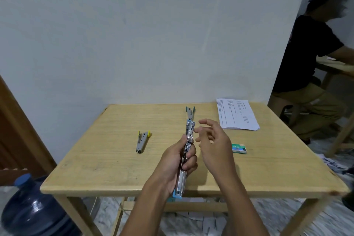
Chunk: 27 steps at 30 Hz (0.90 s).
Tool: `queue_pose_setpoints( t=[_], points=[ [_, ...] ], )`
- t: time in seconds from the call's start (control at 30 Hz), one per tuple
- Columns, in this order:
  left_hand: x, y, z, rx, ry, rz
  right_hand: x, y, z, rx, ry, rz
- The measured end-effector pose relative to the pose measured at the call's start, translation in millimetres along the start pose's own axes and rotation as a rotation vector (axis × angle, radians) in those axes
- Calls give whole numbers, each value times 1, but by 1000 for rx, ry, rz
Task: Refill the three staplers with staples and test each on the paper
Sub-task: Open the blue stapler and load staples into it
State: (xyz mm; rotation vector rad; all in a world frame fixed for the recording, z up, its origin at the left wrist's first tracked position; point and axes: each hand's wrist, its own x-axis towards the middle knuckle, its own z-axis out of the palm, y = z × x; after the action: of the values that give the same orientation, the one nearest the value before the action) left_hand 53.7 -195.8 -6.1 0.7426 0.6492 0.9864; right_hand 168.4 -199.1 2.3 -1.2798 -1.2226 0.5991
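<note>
At centre frame our left hand (177, 161) grips the blue stapler (186, 151) swung open — fingers wrapped round it — while our right hand (214, 140) hovers beside, fingers loosely spread, holding nothing.

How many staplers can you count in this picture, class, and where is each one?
3. A blue one opened out in the left hand, a yellow-tipped one lying left of it, and a teal one near the table's far edge.

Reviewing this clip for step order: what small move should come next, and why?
Probably the right hand, open and empty, reaches to the staple box beside it. The left hand holds the blue stapler swung open, and no staples are in hand.
</note>
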Motion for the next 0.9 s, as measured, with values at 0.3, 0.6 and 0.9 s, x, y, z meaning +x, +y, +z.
queue_pose_setpoints(
  t=[0.3, 0.6, 0.9],
  points=[
    [-5, 5, 7, 99, 55, 36, -1, 0, -1, -208, -71, -109],
    [-1, 4, 9, 84, 161, 51, -4, 12, 5, -147, -172, -112],
    [4, 5, -8, 15, 311, 10, -22, 16, 8, -204, -107, -364]
  ],
)
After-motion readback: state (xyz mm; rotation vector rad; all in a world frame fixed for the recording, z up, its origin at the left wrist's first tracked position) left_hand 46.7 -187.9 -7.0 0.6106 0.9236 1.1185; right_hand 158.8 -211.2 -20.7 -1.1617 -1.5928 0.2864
